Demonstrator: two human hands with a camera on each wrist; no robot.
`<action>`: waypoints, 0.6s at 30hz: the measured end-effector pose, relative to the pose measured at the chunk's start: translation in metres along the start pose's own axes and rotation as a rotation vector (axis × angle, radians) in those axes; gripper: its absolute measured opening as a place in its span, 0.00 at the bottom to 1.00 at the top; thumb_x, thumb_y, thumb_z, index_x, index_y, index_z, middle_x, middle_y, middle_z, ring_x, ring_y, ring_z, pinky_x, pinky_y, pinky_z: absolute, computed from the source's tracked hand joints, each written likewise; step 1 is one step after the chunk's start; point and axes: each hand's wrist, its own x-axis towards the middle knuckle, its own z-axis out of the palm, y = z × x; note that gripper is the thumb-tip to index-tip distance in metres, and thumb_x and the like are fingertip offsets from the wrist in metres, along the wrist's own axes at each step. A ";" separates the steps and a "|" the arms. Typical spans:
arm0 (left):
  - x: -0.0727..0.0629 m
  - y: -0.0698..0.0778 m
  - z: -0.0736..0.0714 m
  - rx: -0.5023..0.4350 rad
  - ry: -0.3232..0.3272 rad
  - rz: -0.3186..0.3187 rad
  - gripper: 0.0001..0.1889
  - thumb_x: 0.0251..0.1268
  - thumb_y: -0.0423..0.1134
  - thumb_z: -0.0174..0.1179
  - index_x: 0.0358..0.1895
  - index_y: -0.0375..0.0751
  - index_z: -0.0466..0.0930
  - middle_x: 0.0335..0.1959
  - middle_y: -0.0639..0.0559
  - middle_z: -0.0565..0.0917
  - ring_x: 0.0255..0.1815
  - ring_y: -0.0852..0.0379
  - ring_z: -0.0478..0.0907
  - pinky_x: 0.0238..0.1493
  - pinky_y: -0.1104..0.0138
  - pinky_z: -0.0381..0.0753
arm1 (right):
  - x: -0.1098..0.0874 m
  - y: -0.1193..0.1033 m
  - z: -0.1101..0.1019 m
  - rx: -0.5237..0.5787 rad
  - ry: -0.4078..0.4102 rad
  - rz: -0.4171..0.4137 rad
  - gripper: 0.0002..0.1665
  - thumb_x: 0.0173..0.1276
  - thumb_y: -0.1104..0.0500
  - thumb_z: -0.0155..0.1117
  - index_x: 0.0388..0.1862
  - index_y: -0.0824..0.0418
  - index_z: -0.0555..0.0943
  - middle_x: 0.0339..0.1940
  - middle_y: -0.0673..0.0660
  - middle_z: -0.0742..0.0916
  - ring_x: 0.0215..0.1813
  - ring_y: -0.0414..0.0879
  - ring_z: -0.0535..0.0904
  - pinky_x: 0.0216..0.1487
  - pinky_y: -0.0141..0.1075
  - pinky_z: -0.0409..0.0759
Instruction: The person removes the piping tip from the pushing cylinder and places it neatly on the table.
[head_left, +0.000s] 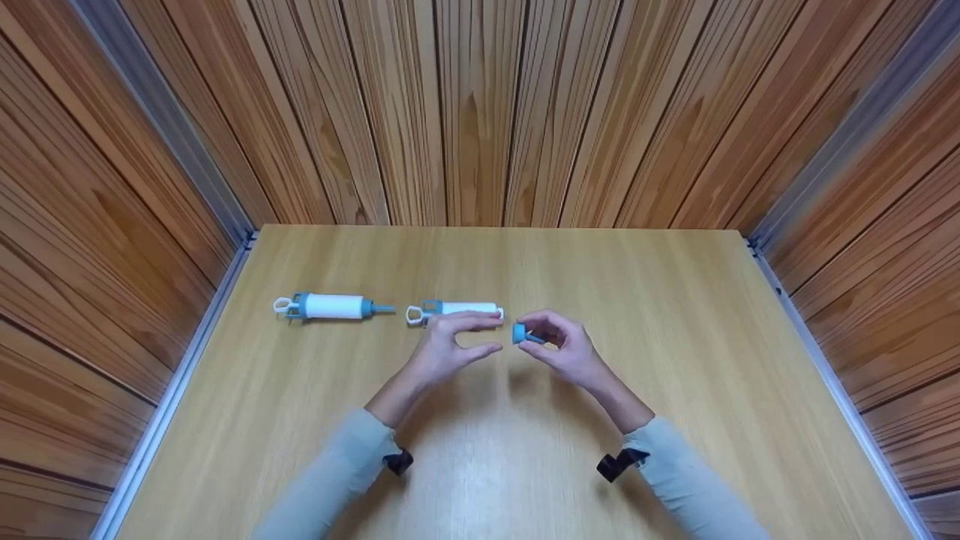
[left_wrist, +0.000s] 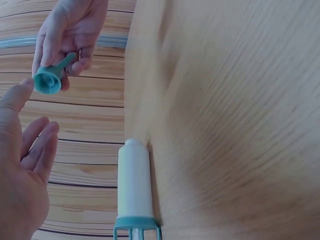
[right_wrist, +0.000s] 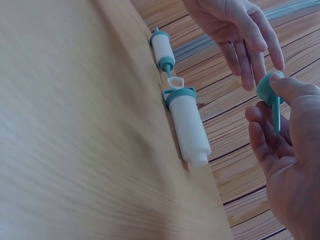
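Observation:
My right hand [head_left: 566,351] pinches a teal nozzle cap [head_left: 519,333] between thumb and fingers, above the table. Its hollow end faces left, as the nozzle cap [left_wrist: 47,82] in the left wrist view shows, and the thin spout points back toward the right palm. My left hand [head_left: 450,343] holds nothing, its fingers extended toward the cap; whether a fingertip touches it I cannot tell. Behind the left hand lies a white toy syringe [head_left: 471,307] with a teal collar and white ring handle. Its bare tip shows on the syringe [right_wrist: 190,127] in the right wrist view.
Left of it lies a second toy syringe [head_left: 334,306], with a teal nozzle fitted and its spout pointing right. Both lie on a wooden table [head_left: 637,285], bordered by wood-plank walls [head_left: 480,112] and metal rails [head_left: 825,375] at the sides.

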 end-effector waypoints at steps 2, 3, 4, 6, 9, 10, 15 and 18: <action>0.000 0.001 0.002 0.004 0.001 0.005 0.19 0.72 0.37 0.78 0.64 0.43 0.93 0.67 0.44 0.93 0.70 0.45 0.91 0.73 0.49 0.89 | 0.000 0.000 0.001 0.002 -0.001 0.000 0.21 0.77 0.71 0.73 0.66 0.72 0.83 0.53 0.70 0.91 0.54 0.34 0.88 0.61 0.26 0.88; 0.000 0.001 0.003 0.007 0.004 0.012 0.19 0.72 0.37 0.78 0.63 0.43 0.93 0.67 0.44 0.93 0.70 0.44 0.91 0.72 0.49 0.90 | 0.000 -0.001 0.001 0.006 -0.002 0.002 0.21 0.77 0.71 0.73 0.66 0.72 0.83 0.53 0.68 0.92 0.54 0.34 0.88 0.61 0.26 0.88; -0.001 0.001 0.003 0.011 0.007 0.016 0.18 0.72 0.37 0.78 0.63 0.43 0.93 0.66 0.45 0.93 0.69 0.45 0.91 0.71 0.50 0.91 | 0.000 -0.001 0.002 0.008 -0.003 0.003 0.21 0.77 0.71 0.72 0.66 0.72 0.83 0.54 0.66 0.92 0.54 0.34 0.88 0.62 0.26 0.88; -0.001 0.001 0.004 0.014 0.013 0.024 0.18 0.72 0.38 0.78 0.62 0.42 0.93 0.66 0.45 0.93 0.69 0.45 0.91 0.70 0.51 0.91 | 0.000 -0.003 0.003 0.011 -0.002 0.011 0.21 0.77 0.71 0.73 0.67 0.73 0.83 0.54 0.62 0.93 0.55 0.34 0.88 0.61 0.27 0.88; -0.001 0.001 0.005 0.008 0.013 0.026 0.18 0.72 0.38 0.78 0.62 0.42 0.94 0.65 0.46 0.94 0.68 0.45 0.92 0.69 0.52 0.92 | -0.001 -0.005 0.004 0.017 -0.004 0.029 0.22 0.77 0.70 0.73 0.67 0.72 0.84 0.55 0.57 0.93 0.55 0.35 0.89 0.62 0.28 0.89; -0.001 0.001 0.005 0.006 0.012 0.022 0.18 0.73 0.39 0.78 0.62 0.43 0.94 0.65 0.46 0.94 0.68 0.46 0.92 0.69 0.53 0.92 | 0.000 -0.006 0.005 0.018 -0.005 0.033 0.22 0.77 0.70 0.73 0.67 0.71 0.84 0.55 0.57 0.93 0.56 0.34 0.89 0.62 0.28 0.89; 0.000 0.002 0.007 -0.011 0.027 0.048 0.17 0.72 0.37 0.78 0.61 0.41 0.94 0.60 0.45 0.96 0.63 0.45 0.94 0.65 0.54 0.94 | 0.001 -0.008 0.008 0.026 -0.004 0.028 0.21 0.77 0.69 0.74 0.66 0.72 0.84 0.54 0.62 0.93 0.54 0.34 0.89 0.60 0.28 0.89; 0.001 0.002 0.008 -0.019 0.041 0.075 0.17 0.72 0.37 0.78 0.60 0.40 0.94 0.58 0.44 0.96 0.60 0.45 0.95 0.64 0.55 0.94 | 0.002 -0.008 0.010 0.023 -0.003 0.021 0.21 0.77 0.69 0.74 0.65 0.72 0.84 0.53 0.64 0.92 0.53 0.35 0.89 0.58 0.27 0.89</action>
